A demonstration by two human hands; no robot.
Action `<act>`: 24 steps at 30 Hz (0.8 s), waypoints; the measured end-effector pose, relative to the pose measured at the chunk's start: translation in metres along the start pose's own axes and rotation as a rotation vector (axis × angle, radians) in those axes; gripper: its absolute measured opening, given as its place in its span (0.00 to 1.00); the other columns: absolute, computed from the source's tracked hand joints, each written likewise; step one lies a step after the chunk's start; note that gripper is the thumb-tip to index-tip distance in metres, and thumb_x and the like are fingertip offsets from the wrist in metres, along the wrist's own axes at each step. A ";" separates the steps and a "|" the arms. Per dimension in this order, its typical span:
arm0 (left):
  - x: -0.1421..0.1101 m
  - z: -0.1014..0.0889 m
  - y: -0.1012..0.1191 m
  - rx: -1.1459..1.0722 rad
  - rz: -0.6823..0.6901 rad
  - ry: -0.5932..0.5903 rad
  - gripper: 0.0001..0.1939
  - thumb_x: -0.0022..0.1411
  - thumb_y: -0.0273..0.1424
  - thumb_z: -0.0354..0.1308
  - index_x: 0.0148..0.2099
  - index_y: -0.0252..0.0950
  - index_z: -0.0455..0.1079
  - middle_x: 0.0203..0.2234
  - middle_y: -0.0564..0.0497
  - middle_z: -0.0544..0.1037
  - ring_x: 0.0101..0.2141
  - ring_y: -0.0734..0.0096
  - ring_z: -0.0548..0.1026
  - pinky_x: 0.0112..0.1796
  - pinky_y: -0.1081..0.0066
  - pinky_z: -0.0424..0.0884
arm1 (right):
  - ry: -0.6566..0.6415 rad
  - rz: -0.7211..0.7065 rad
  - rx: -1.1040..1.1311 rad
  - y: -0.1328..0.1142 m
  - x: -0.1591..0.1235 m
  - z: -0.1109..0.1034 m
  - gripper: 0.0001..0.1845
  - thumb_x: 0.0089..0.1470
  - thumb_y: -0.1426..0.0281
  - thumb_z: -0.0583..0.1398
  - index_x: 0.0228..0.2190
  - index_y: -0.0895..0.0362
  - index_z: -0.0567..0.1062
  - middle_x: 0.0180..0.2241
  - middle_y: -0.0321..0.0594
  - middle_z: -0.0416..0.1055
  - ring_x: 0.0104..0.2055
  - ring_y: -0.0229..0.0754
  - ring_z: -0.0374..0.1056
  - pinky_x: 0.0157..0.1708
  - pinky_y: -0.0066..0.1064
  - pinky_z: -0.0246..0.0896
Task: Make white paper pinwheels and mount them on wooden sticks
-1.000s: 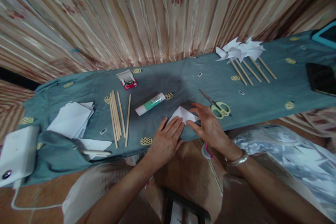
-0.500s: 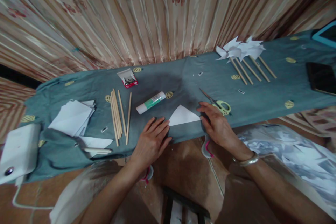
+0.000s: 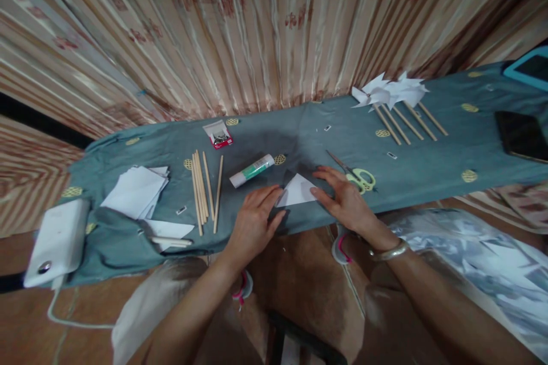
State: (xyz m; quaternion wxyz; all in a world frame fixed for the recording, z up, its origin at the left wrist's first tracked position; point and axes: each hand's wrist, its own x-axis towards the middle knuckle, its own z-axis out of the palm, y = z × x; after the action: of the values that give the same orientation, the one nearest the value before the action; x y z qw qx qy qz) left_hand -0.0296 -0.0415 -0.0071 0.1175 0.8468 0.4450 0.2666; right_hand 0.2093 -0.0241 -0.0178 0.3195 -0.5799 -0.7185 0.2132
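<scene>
A white sheet of paper (image 3: pixel 295 193), folded into a triangle, lies on the cloth-covered table between my hands. My left hand (image 3: pixel 257 217) rests at its left corner, palm down, fingers stretched out. At the right corner is my right hand (image 3: pixel 345 199), thumb on the paper and fingers apart from the thumb, reaching above the edge. Just beyond the right hand lie scissors (image 3: pixel 362 179) with light green handles. A glue stick (image 3: pixel 252 171) with a green label lies behind the left hand.
Several wooden sticks (image 3: pixel 198 191) and a stack of white paper (image 3: pixel 133 191) lie to the left. A small red box (image 3: pixel 221 138) holds metal pins. Paper pinwheels (image 3: pixel 391 92) are at the back right, near a phone (image 3: pixel 520 134). A white power bank (image 3: pixel 57 242) sits far left.
My right hand has moved left, bringing its thumb onto the paper's right corner. The left fingers have drawn closer together beside the paper. The view has shifted slightly.
</scene>
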 end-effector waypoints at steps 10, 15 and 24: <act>0.017 0.017 0.007 -0.037 -0.041 -0.063 0.31 0.62 0.29 0.57 0.66 0.34 0.53 0.58 0.39 0.68 0.57 0.53 0.67 0.55 0.51 0.67 | -0.022 -0.024 0.020 0.000 0.013 0.018 0.04 0.48 0.69 0.64 0.28 0.55 0.74 0.53 0.51 0.70 0.56 0.56 0.66 0.56 0.51 0.59; 0.021 0.015 0.015 -0.024 0.081 0.014 0.32 0.64 0.26 0.53 0.68 0.35 0.48 0.62 0.38 0.63 0.60 0.56 0.63 0.57 0.53 0.64 | 0.006 -0.050 0.032 -0.021 0.001 0.013 0.03 0.55 0.71 0.58 0.29 0.55 0.71 0.51 0.51 0.70 0.52 0.51 0.69 0.52 0.44 0.63; 0.023 0.012 0.026 0.119 0.248 0.055 0.15 0.68 0.25 0.49 0.55 0.33 0.67 0.47 0.43 0.76 0.45 0.63 0.72 0.46 0.61 0.69 | -0.090 -0.087 0.013 -0.037 -0.014 0.007 0.06 0.54 0.73 0.56 0.34 0.58 0.73 0.34 0.45 0.74 0.37 0.47 0.70 0.40 0.39 0.66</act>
State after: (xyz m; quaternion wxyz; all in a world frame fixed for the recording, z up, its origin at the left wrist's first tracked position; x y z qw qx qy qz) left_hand 0.0055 -0.0367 0.0024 0.0210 0.8932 0.3549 0.2752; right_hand 0.1800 -0.0458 -0.0011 0.2994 -0.5358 -0.7554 0.2295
